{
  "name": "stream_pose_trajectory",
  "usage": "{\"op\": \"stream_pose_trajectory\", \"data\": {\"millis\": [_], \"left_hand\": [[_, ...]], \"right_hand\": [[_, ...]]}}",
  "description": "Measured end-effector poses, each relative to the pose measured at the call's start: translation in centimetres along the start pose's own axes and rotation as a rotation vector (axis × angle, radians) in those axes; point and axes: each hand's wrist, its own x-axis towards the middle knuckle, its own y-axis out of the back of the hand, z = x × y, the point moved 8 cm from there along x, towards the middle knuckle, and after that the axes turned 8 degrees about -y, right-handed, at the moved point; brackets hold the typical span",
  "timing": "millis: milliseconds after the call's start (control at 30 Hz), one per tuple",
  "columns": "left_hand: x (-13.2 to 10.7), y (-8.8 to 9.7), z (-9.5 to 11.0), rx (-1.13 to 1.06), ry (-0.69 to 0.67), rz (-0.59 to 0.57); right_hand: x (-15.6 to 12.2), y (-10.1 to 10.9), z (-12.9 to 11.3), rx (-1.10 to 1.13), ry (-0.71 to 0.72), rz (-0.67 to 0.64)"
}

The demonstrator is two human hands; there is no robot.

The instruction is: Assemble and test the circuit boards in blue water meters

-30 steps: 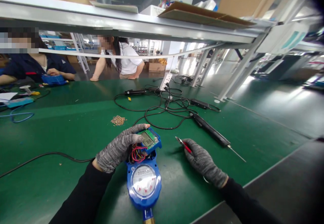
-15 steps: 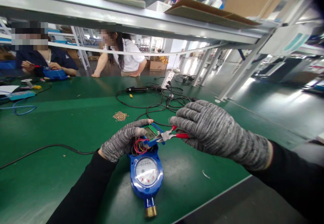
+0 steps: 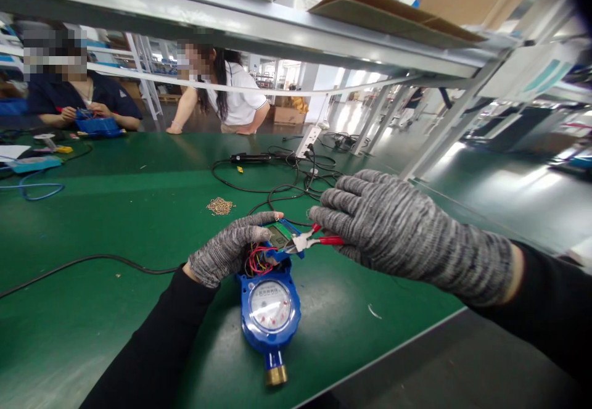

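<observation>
A blue water meter (image 3: 250, 322) with a round dial and a brass-threaded end lies on the green table. Its display cover (image 3: 283, 231), with a green circuit board and small screen, is tilted up at the far end. My gloved left hand (image 3: 222, 247) grips this cover, thumb on the board side. Red and yellow wires (image 3: 259, 261) bunch between cover and meter body. In my gloved right hand (image 3: 383, 230) are red-handled cutting pliers (image 3: 329, 240), their jaws at the cover's near right edge. The handles are partly hidden by my fingers; whether the jaws touch a wire I cannot tell.
A pile of small screws (image 3: 221, 206) lies beyond my left hand. Black cables (image 3: 272, 196), an electric screwdriver (image 3: 250, 158) and a power strip (image 3: 309, 142) are farther back. Two people are across the table. A metal shelf (image 3: 287, 42) hangs overhead.
My view has shifted slightly. The pliers stay at the cover's edge and my left hand keeps its hold. Across the table, the seated person's hands have drawn together over a blue part.
</observation>
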Motion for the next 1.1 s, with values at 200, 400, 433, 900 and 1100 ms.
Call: {"op": "stream_pose_trajectory", "data": {"millis": [200,400,433,900,1100], "left_hand": [[0.2,-0.1,-0.1,-0.036,-0.009,-0.028],[0.1,-0.1,0.0,-0.037,0.005,-0.030],[0.0,-0.1,0.1,-0.035,0.005,-0.026],[-0.1,-0.7,0.2,-0.017,-0.008,-0.053],[-0.2,-0.8,0.2,-0.016,-0.009,-0.052]], "right_hand": [[0.2,0.3,-0.1,-0.010,0.014,-0.084],[0.5,0.5,-0.3,-0.039,0.029,-0.086],[0.5,0.5,-0.4,-0.040,0.034,-0.087],[0.1,-0.5,-0.2,-0.018,-0.012,-0.245],[-0.2,-1.5,0.7,0.081,-0.119,-0.358]]}}
